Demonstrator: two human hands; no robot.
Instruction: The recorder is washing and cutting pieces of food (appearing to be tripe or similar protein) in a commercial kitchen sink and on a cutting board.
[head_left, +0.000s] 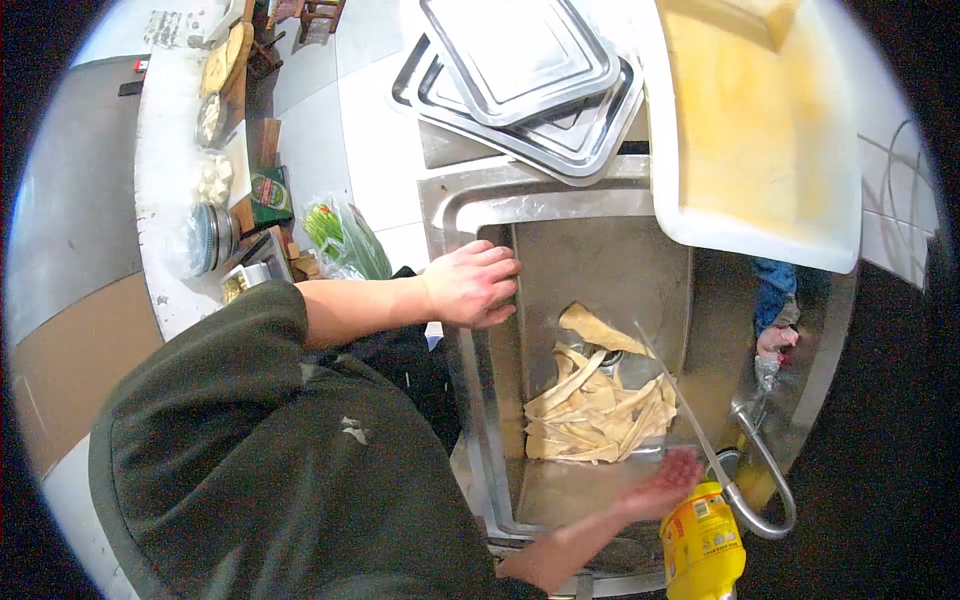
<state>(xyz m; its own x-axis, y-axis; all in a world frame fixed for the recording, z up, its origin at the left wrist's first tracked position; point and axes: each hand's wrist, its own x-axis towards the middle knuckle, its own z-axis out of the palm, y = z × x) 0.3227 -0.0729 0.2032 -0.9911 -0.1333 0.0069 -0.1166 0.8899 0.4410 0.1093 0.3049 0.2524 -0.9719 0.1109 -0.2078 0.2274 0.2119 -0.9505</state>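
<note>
My left hand (472, 285) is at the near rim of a stainless steel sink (600, 262), its fingers curled and their undersides hidden. Blurred, my right hand (667, 480) hovers over the sink's right side with fingers extended and nothing seen in it. Beside it are a curved metal faucet (772, 517) and a yellow plastic bottle (705, 540) bearing writing. A thin stream of water (686, 409) runs from the spout into the basin. Pale tan, flat food strips (592, 420) lie heaped on the basin floor, partly around the drain (611, 362); their exact kind is unclear.
Stacked stainless steel trays (525, 97) sit left of the basin. A large whitish plastic cutting board (750, 150) overhangs the sink's far left corner. Behind my left arm are a bag of green vegetables (345, 236), a green box (270, 195) and a white counter (169, 187) with food containers.
</note>
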